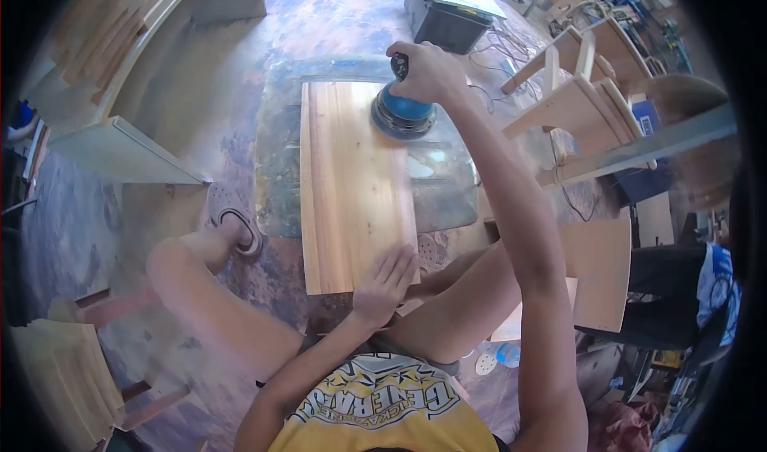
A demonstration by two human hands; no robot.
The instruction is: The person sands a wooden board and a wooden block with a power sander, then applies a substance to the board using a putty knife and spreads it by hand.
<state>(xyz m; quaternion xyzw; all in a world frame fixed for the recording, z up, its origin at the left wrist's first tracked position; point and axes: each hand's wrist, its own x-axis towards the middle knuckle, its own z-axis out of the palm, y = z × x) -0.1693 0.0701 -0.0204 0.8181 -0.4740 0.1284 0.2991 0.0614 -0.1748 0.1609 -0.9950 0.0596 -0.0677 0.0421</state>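
Observation:
A pale wooden board (351, 188) lies lengthwise in front of me, over a worn, stained sheet (276, 156) on the floor. My right hand (431, 73) is wrapped round the top of a blue and black orbital sander (403, 115). The sander's round pad overlaps the board's far right corner and sticks out past its edge. At the near right end of the board, my left hand (383, 284) lies flat with its fingers stretched out on the wood.
Wooden furniture parts (591, 93) and cords stand to the right. A black bin with a pale lid (451, 13) is at the back. A cabinet panel (128, 152) stands at left. A plastic bottle (506, 354) lies by my right leg.

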